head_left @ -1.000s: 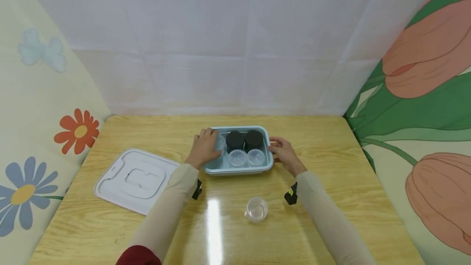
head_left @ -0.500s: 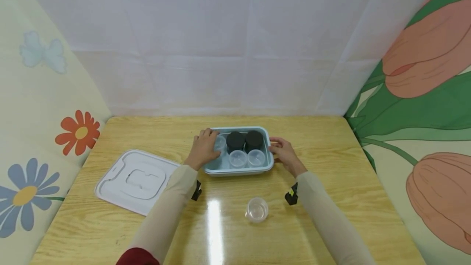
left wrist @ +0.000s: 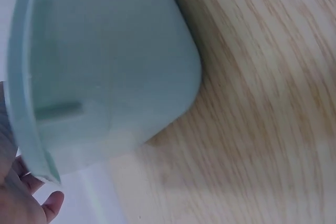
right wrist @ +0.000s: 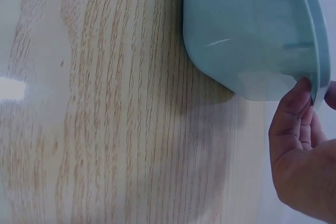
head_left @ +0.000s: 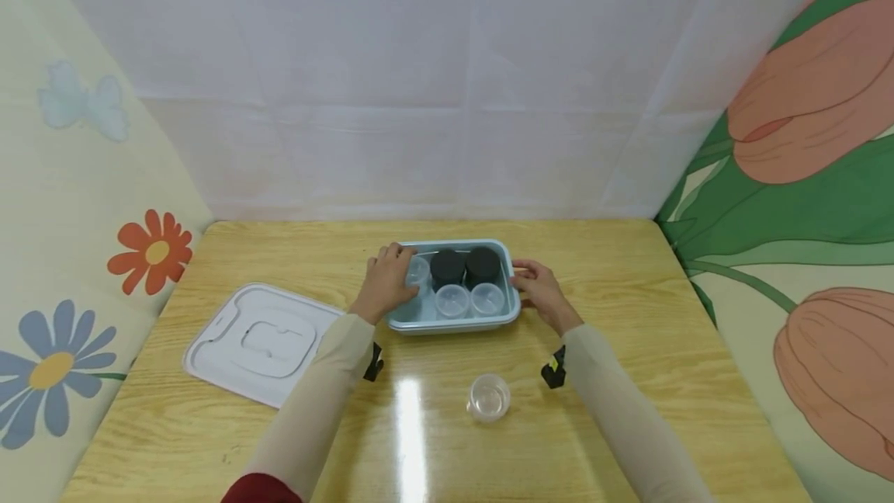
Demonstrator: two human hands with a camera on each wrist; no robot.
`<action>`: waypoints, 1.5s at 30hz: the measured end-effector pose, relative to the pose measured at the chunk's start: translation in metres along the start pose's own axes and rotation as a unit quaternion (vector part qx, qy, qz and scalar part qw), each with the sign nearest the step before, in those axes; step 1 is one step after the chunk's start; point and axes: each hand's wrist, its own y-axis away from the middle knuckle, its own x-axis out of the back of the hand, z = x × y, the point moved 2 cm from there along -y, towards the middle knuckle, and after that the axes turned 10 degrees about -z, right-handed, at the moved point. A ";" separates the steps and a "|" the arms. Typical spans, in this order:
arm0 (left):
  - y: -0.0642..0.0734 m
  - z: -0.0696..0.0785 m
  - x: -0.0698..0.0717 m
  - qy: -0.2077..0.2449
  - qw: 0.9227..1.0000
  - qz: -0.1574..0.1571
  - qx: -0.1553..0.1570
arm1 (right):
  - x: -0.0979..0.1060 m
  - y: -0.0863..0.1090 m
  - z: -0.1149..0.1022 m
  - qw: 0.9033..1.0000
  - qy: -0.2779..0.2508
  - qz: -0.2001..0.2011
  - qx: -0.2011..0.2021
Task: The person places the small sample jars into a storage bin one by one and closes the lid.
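A pale blue-green plastic tub (head_left: 457, 324) stands on the table in the head view. My left hand (head_left: 386, 279) lies over its left rim, gripping it with the thumb toward the inside. On the opposite side my right hand (head_left: 541, 292) pinches the right rim; its fingertips bend under the edge in the right wrist view. Inside the tub are two black round-topped containers (head_left: 482, 265), with clear cups (head_left: 452, 301) in front of them. Another clear cup (head_left: 418, 270) at the left end is partly hidden by my left hand.
A white lid (head_left: 268, 336) lies flat at the left, partly covered by my left sleeve. One clear cup (head_left: 489, 397) stands on the wooden table (head_left: 615, 270) in front of the tub. A white cloth backdrop (head_left: 433, 99) hangs behind the table.
Both hands stay on the tub rim. The tub, lid and cups show no clear movement; the whole view shifts only very slightly.
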 end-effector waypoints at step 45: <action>0.050 0.047 0.016 0.087 0.991 0.022 -0.098 | -0.001 0.003 -0.002 1.000 -0.006 0.000 0.004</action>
